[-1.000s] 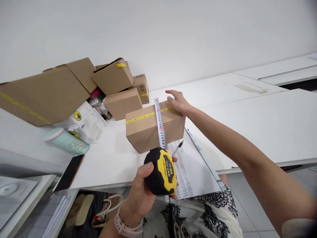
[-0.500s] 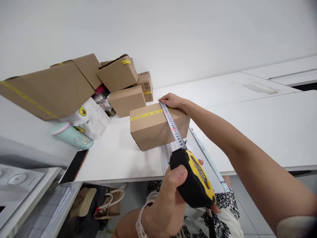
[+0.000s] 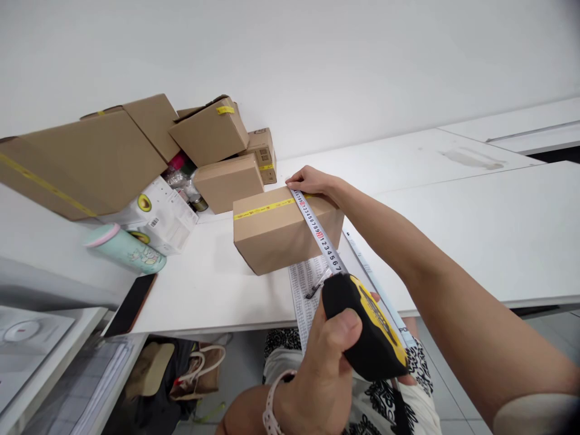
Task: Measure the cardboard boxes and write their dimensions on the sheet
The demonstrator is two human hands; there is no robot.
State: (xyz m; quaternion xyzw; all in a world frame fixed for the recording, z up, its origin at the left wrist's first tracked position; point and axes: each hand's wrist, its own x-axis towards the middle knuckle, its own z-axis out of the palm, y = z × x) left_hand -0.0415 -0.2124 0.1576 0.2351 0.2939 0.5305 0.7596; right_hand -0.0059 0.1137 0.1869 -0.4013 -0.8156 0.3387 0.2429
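A brown cardboard box (image 3: 276, 232) sealed with yellow tape sits on the white table (image 3: 453, 211). My left hand (image 3: 324, 362) grips a black and yellow tape measure (image 3: 367, 329) near the table's front edge. Its white blade (image 3: 317, 232) stretches across the top of the box. My right hand (image 3: 310, 181) is closed, pinching the blade's end at the far edge of the box. A printed sheet (image 3: 308, 284) and a pen (image 3: 317, 284) lie under the tape measure.
Several cardboard boxes (image 3: 90, 160) are piled at the back left, with a white carton (image 3: 158, 217) and a mint bottle (image 3: 124, 248) lying on its side. A dark phone (image 3: 131, 302) lies at the table's front edge. A bag (image 3: 199, 368) sits on the floor.
My right hand came down onto the far edge of the box and pinned the blade's end. My left hand pulled the tape measure back and to the right, slanting the blade.
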